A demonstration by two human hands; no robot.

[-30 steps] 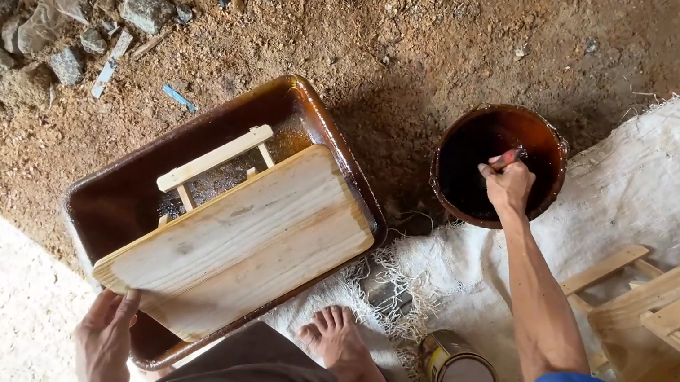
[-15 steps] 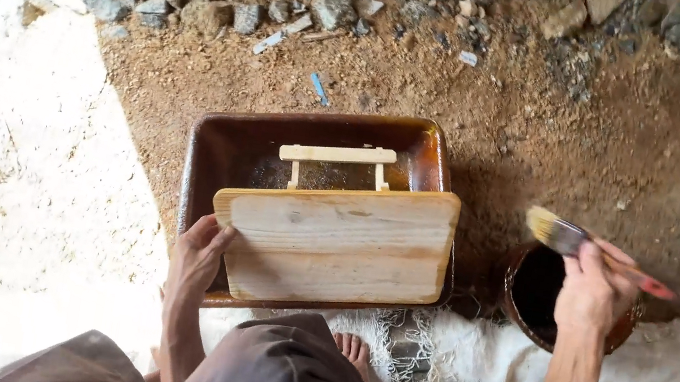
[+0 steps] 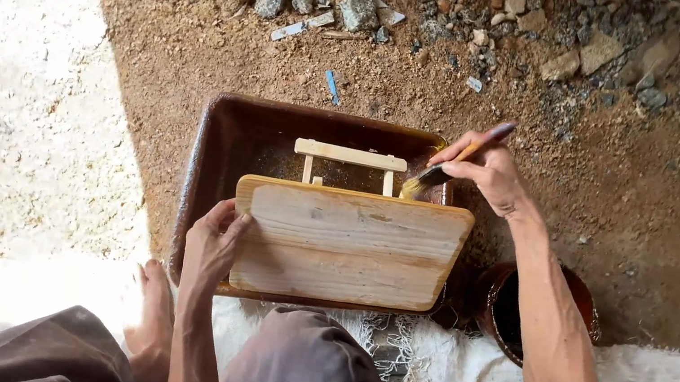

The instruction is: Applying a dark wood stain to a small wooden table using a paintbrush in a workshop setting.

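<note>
While a second ago dipping into the dark bowl (image 3: 590, 303), now lifted across and poised at the far right corner of the wooden board (image 3: 347, 247): right hand (image 3: 489, 171) clenched round the paintbrush (image 3: 443, 169), bristles touching the board's top edge. Left hand (image 3: 214, 239) clamped on the board's near left edge, propping it tilted over the brown tray (image 3: 214, 153). Loaded and set for coating, by the look of it. Open dirt beyond the tray; stones well apart; bowl close under the right forearm.
</note>
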